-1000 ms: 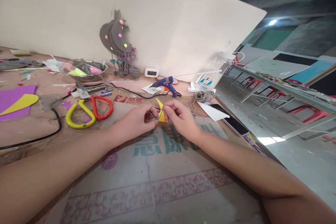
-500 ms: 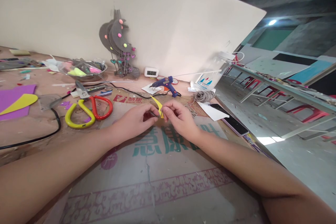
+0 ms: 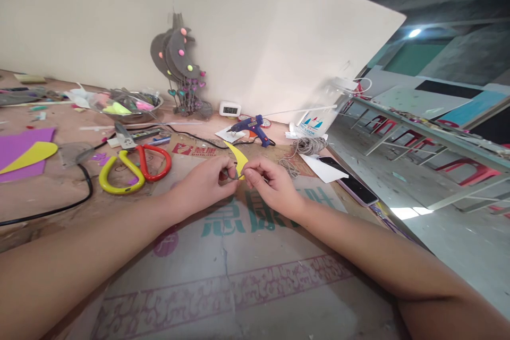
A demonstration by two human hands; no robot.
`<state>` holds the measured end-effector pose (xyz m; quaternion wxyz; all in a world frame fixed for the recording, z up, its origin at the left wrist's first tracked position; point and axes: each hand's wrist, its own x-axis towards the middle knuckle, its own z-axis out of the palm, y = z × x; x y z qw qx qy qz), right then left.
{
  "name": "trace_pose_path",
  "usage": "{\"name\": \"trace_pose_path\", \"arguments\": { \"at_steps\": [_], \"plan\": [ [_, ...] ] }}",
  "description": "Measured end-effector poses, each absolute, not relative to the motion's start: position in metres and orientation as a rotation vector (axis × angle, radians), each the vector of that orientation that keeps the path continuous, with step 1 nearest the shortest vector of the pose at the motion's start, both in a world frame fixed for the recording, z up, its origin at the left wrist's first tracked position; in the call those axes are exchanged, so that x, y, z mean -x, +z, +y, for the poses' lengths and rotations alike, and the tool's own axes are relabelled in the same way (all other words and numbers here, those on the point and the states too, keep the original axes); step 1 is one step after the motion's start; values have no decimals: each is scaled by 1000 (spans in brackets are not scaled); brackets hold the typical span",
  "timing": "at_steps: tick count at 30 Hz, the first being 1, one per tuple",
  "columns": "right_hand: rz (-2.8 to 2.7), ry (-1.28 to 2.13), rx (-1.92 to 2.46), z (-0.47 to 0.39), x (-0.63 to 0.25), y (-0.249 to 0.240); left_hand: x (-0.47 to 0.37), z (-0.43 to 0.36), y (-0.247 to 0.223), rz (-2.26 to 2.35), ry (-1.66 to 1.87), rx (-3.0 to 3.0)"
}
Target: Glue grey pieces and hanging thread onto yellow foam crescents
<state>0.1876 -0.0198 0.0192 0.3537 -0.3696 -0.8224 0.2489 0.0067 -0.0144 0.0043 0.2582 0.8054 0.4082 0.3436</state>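
Observation:
My left hand [image 3: 215, 178] and my right hand [image 3: 269, 183] meet above the cardboard, each closed in a pinch. Between their fingertips runs a short, thin, dark grey cord [image 3: 240, 176]; its exact form is partly hidden by the fingers. A curved, pointed yellow sheet piece [image 3: 238, 158] shows just behind the fingertips, its lower end covered by them. I cannot tell whether the fingers also hold that piece. Beyond it lies a blue glue gun [image 3: 255, 128], and a bundle of grey cord [image 3: 307, 146] sits to the right.
Scissors with yellow and red handles [image 3: 122, 174] lie left of my hands. Further left are purple sheet [image 3: 24, 143] and another yellow piece [image 3: 35, 156]. A metal bowl [image 3: 149, 113], small clock [image 3: 230, 109] and plastic jar [image 3: 329, 103] stand behind. A phone [image 3: 354, 186] lies right.
The yellow piece has shifted slightly up and left and shows more of its face. My fingertips have turned a little around the cord; the arms stay nearly in place.

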Motion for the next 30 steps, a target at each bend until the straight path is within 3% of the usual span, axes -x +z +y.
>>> {"name": "trace_pose_path", "arguments": {
  "at_steps": [19,30],
  "plan": [
    [-2091,586,942,-18,-187,20,-2,-9,9,1104,1023,-1827],
    [-2211,297,1058,-11,-195,16,0,-7,12,1219,1068,-1874]
  ]
}}
